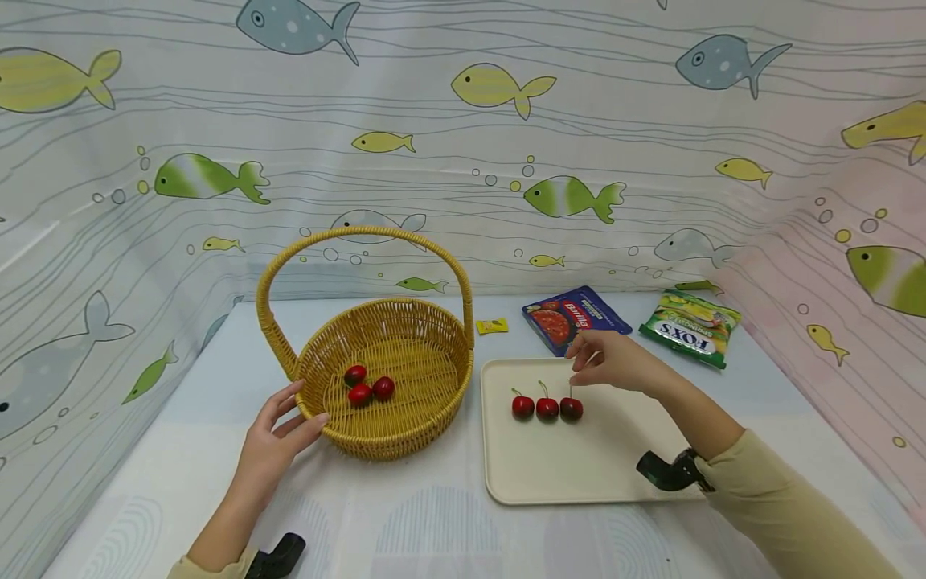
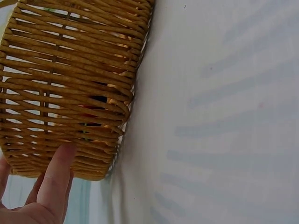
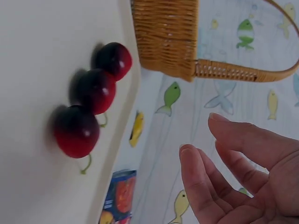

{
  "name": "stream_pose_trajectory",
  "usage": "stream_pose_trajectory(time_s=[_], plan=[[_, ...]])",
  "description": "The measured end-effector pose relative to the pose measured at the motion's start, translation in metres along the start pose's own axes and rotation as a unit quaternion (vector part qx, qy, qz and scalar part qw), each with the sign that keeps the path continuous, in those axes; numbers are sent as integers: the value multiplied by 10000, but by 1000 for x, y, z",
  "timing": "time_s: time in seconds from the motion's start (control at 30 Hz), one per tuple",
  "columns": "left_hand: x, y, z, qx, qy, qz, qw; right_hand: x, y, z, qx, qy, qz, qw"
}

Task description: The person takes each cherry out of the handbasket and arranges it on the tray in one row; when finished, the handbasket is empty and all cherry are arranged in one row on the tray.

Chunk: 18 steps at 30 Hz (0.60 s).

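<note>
Steadying the wicker basket, the left hand lies against its near-left outer wall with fingers nearly straight, pressing rather than gripping, judged to keep the basket from sliding. The right hand hovers just above the rightmost of 3 cherries on the cream tray; thumb and forefinger are drawn close near that cherry's stem. The right wrist view shows the fingers loosely curved with nothing between them, so no hold yet.

The 3 tray cherries sit touching in a row, stems up. 3 more cherries cluster on the basket floor, left of centre. Basket stands just beside the tray's left edge, keeping the reach short. Behind the tray: small yellow sweet, blue Barilla packet, green Fox's bag.
</note>
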<state>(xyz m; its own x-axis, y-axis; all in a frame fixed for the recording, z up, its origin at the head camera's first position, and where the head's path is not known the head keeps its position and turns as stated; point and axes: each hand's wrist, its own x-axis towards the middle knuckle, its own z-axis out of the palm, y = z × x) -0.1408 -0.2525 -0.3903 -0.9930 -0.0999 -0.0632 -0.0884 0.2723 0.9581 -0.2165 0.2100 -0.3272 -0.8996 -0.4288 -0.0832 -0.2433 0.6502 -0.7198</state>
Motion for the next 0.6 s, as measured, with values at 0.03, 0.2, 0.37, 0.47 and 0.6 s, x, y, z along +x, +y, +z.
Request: stream_pose_trajectory(time_s=[0.03, 0.2, 0.37, 0.47, 0.6], plan=[[0, 0, 0, 4, 0, -3, 10000, 2, -5, -1, -53, 16, -93, 9999], [0, 0, 0, 15, -3, -14, 10000, 16, -29, -2, -97, 37, -464, 9989], [0, 0, 0, 20, 7, -20, 10000, 28, -55, 1, -41, -109, -876, 9961], [0, 0, 0, -14, -4, -20, 10000, 34, -68, 6, 60, -242, -981, 9949], [0, 0, 1, -49, -12, -43, 10000, 44, -81, 15, 282, -483, -1169, 9916]])
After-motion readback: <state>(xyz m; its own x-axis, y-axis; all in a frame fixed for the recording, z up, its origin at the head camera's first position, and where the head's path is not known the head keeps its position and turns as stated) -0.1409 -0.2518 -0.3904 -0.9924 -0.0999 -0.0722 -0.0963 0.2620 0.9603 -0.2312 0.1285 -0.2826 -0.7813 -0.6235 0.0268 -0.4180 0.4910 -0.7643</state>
